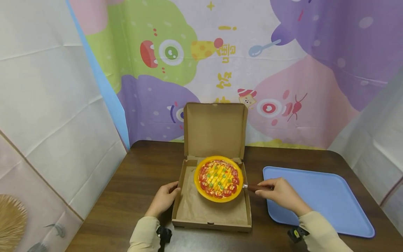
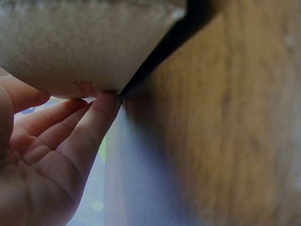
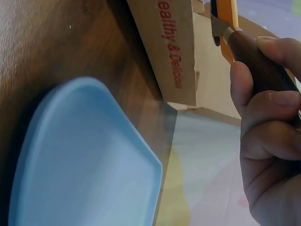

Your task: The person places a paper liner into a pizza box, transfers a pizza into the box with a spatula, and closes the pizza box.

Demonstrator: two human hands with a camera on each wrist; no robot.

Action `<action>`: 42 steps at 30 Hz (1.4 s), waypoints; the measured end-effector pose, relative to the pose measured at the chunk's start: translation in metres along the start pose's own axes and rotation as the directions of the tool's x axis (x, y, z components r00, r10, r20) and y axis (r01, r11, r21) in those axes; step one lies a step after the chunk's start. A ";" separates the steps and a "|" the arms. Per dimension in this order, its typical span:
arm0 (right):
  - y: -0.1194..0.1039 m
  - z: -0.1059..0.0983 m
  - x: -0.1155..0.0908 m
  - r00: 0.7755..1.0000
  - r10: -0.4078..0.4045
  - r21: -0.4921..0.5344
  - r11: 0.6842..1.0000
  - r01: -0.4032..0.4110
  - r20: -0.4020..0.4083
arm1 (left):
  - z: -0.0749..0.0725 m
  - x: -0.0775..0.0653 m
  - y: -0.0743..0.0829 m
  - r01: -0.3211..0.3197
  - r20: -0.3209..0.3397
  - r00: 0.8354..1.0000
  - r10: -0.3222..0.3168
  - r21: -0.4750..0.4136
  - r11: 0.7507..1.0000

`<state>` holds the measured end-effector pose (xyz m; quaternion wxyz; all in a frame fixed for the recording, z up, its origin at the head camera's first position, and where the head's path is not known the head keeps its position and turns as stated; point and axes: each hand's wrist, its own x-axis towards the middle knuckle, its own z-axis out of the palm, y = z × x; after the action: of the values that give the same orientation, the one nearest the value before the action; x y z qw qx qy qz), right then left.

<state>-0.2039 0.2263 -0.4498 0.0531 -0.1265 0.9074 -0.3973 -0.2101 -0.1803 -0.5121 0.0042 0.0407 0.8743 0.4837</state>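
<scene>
A pizza (image 1: 218, 178) with a yellow rim and red, yellow and green topping is over the open cardboard pizza box (image 1: 195, 213), whose lid (image 1: 215, 131) stands up. My right hand (image 1: 280, 192) grips the dark brown handle (image 1: 259, 188) of a server with a metal neck. In the right wrist view its metal part (image 3: 217, 26) lies against the orange underside of the pizza; the rest of the blade is hidden. At the box's left wall is my left hand (image 1: 165, 197). In the left wrist view its fairly straight fingers (image 2: 91, 127) touch the outer wall (image 2: 84, 52).
Right of the box a blue tray (image 1: 315, 199) lies on the dark wood table (image 1: 151, 164), beneath my right forearm. Brown paper (image 1: 192, 196) lines the box. A cartoon-printed curtain (image 1: 220, 70) hangs close behind the lid, and pale cloth hangs at both sides.
</scene>
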 end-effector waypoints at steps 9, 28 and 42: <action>-0.003 0.012 0.005 0.999 -0.027 -0.022 0.999 0.027 0.022 | 0.000 -0.001 0.001 -0.007 0.005 1.000 0.007 -0.004 1.000; -0.004 0.031 0.006 0.994 -0.074 -0.035 0.996 0.077 0.082 | 0.001 0.000 -0.001 0.008 0.006 1.000 -0.008 -0.004 1.000; -0.005 0.035 0.007 0.992 -0.090 -0.091 0.991 0.098 0.094 | -0.001 -0.001 0.001 0.010 0.011 1.000 -0.010 -0.023 1.000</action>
<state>-0.2029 0.1962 -0.4696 0.0687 -0.1892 0.9150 -0.3496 -0.2086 -0.1803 -0.5109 0.0121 0.0389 0.8687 0.4936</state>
